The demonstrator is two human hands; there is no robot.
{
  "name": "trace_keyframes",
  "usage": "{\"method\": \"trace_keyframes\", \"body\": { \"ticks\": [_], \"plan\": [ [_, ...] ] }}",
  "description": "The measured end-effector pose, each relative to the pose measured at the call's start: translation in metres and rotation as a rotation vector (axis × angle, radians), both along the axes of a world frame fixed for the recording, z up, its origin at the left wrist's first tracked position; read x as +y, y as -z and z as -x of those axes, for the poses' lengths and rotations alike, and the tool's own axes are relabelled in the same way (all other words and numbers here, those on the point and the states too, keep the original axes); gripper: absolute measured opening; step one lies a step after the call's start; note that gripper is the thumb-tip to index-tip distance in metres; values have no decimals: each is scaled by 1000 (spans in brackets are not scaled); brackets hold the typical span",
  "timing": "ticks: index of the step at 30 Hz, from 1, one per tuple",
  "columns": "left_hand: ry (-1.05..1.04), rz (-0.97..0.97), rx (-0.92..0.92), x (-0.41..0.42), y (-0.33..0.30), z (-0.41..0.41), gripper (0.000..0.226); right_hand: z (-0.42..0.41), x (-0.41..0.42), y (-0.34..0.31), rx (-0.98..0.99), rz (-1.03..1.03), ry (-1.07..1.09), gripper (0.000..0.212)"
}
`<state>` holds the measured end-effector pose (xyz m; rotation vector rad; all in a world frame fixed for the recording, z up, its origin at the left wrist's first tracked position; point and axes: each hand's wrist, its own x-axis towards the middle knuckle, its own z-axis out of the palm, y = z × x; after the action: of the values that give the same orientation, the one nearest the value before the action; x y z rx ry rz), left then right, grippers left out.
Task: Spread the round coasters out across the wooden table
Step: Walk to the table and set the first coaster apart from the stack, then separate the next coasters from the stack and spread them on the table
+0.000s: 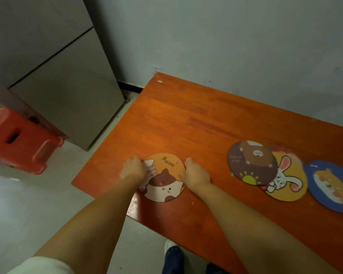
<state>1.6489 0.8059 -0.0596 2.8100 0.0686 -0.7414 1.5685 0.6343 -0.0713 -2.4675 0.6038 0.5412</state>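
An orange cat coaster [163, 179] marked "Meow" lies flat near the left end of the wooden table [186, 119]. My left hand [134, 169] grips its left edge and my right hand [196, 173] grips its right edge, fingers curled on the rim. To the right, a brown bear coaster [249, 161] overlaps a yellow rabbit coaster [285, 180]. A blue dog coaster [331, 186] lies beside them at the right border, partly cut off.
The table's left edge and near corner lie close to my left hand. A red plastic stool [22, 139] stands on the floor at left. A grey cabinet [53, 72] stands behind it. A white wall runs along the table's far side.
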Motion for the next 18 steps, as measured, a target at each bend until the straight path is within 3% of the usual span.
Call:
{"method": "trace_keyframes", "body": {
  "ticks": [4, 12, 18],
  "plan": [
    [128, 1, 7, -39, -10, -13, 48, 8, -35, -10, -38, 13, 62, 43],
    [371, 217, 51, -199, -9, 23, 40, 65, -187, -20, -78, 87, 414, 43],
    [181, 316, 124, -269, 2, 45, 33, 92, -236, -8, -13, 9, 510, 50]
  ]
}}
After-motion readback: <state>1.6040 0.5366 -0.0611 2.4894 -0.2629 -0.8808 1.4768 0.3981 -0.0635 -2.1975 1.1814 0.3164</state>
